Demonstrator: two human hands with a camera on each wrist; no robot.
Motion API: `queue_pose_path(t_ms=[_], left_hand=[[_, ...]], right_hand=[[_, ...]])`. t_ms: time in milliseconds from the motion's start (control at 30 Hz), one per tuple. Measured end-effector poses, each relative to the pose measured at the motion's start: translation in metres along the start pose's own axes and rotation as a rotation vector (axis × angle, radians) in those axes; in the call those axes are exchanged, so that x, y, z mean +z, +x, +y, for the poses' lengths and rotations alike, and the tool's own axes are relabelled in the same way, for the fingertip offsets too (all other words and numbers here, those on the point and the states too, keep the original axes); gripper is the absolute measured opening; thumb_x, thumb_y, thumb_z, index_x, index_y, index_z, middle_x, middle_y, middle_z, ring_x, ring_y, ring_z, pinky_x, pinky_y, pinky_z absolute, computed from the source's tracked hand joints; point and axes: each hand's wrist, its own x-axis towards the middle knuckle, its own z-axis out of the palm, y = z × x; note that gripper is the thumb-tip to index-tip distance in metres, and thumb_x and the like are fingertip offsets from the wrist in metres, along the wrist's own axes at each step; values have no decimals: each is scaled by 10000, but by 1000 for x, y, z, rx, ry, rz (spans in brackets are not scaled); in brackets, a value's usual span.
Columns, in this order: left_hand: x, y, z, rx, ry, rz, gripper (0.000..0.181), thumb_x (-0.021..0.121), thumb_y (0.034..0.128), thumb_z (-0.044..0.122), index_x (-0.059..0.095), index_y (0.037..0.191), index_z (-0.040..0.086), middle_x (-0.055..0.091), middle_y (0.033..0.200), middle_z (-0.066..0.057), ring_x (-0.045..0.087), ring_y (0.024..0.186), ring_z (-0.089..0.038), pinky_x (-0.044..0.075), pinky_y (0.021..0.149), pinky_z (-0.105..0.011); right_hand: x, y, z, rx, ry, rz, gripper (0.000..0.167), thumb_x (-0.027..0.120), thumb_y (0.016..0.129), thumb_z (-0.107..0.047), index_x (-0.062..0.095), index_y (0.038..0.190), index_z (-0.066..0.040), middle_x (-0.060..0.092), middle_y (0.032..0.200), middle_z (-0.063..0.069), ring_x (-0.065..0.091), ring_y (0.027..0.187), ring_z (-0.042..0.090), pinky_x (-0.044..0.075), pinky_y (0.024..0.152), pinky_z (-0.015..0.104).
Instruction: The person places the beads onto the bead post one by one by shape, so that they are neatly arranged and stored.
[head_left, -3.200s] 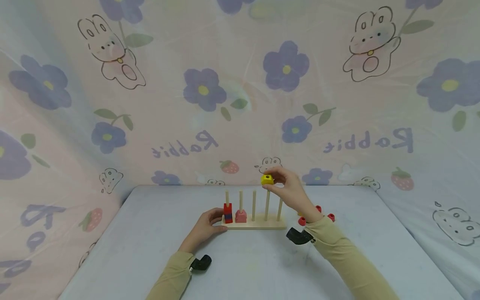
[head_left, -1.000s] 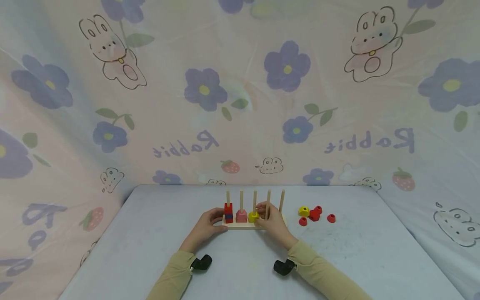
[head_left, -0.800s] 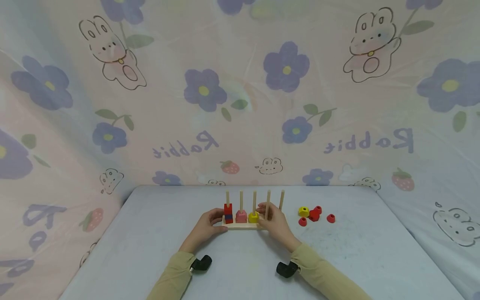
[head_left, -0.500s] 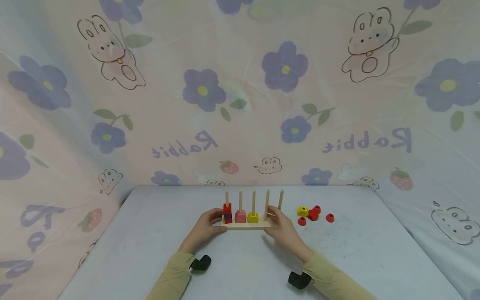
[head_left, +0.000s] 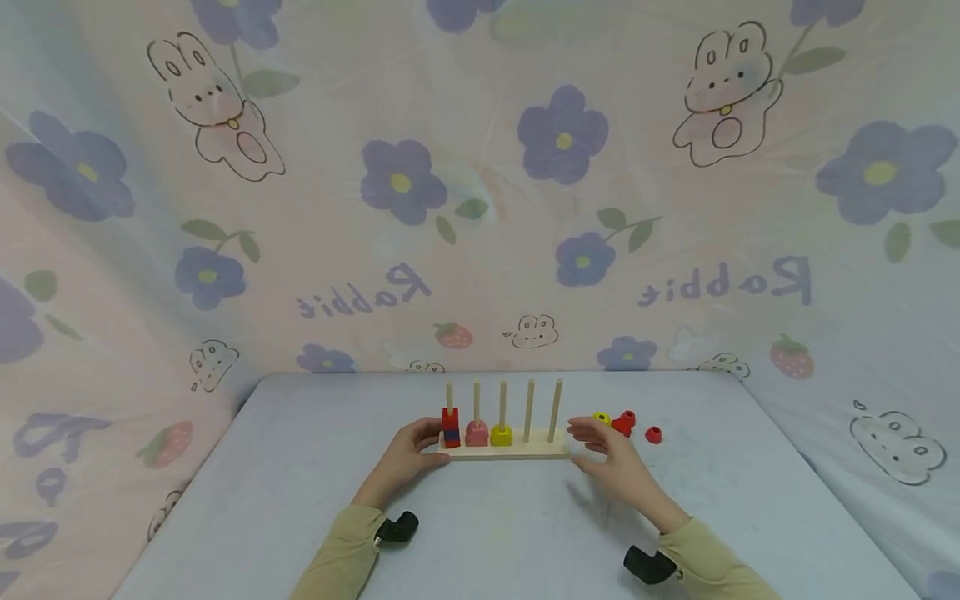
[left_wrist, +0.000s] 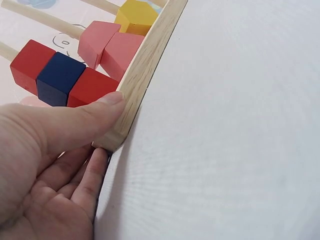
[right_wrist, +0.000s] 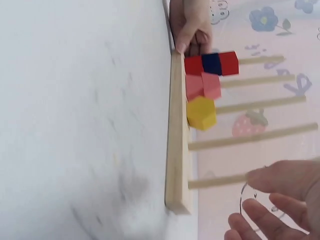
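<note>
A wooden peg board (head_left: 517, 453) with several upright pegs stands on the table. Its leftmost peg bears a red block (left_wrist: 32, 62), a blue block (left_wrist: 61, 77) and another red block (left_wrist: 92, 86). Pink blocks (head_left: 477, 434) sit on the second peg, and a yellow block (head_left: 501, 436) is around the third; the two pegs at the right are bare. My left hand (head_left: 407, 457) grips the board's left end, thumb on the front edge. Just off the right end, my right hand (head_left: 618, 471) holds nothing, its fingers apart and slightly bent.
Right of the board, beyond my right hand, lie a loose yellow block (head_left: 601, 417), partly hidden, and red pieces, among them a separate red block (head_left: 654, 434). A patterned cloth (head_left: 480, 208) hangs behind the white table (head_left: 480, 533).
My right hand brought the yellow block from above the pegs down onto the third peg, let it go, then moved right, past the board's end. My left hand stayed on the board.
</note>
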Motion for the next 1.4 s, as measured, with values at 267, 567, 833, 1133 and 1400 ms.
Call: queue_pose_path(t_ms=[267, 567, 833, 1133, 1400], left_hand=[[-1, -2, 2, 13, -9, -17, 578, 761, 790, 5, 503, 1307, -24, 515, 1317, -204, 525, 1187, -335, 461, 985, -337], [-2, 0, 4, 17, -10, -19, 577, 751, 792, -17, 494, 1307, -33, 513, 1315, -205, 530, 1180, -329, 462, 984, -340], [-3, -1, 4, 8, -10, -13, 576, 758, 793, 3, 500, 1307, -25, 513, 1317, -206, 526, 1186, -339, 456, 991, -357], [-1, -1, 4, 40, 18, -17, 565, 757, 803, 28, 500, 1302, -26, 522, 1305, -202, 540, 1167, -319, 474, 970, -318], [-1, -2, 5, 25, -10, -12, 565, 750, 799, -2, 498, 1303, -34, 516, 1308, -215, 528, 1177, -355, 459, 988, -383]], right_hand=[[-28, 7, 9, -29, -63, 59, 518, 714, 797, 85, 509, 1269, 30, 606, 1174, 197, 571, 1092, 375, 476, 913, 533], [-49, 25, 38, 22, -143, 91, 500, 713, 802, 76, 516, 1260, 28, 594, 1190, 218, 551, 1111, 388, 466, 932, 530], [-53, 36, 59, 33, -201, 44, 461, 703, 812, 61, 541, 1242, 22, 599, 1184, 210, 549, 1116, 386, 478, 930, 509], [-54, 41, 68, 76, -245, -26, 419, 687, 834, 30, 562, 1234, 12, 598, 1190, 201, 586, 1038, 382, 545, 842, 452], [-52, 46, 73, 51, -265, -62, 382, 699, 818, 50, 595, 1184, 18, 627, 1129, 187, 605, 1008, 357, 565, 801, 410]])
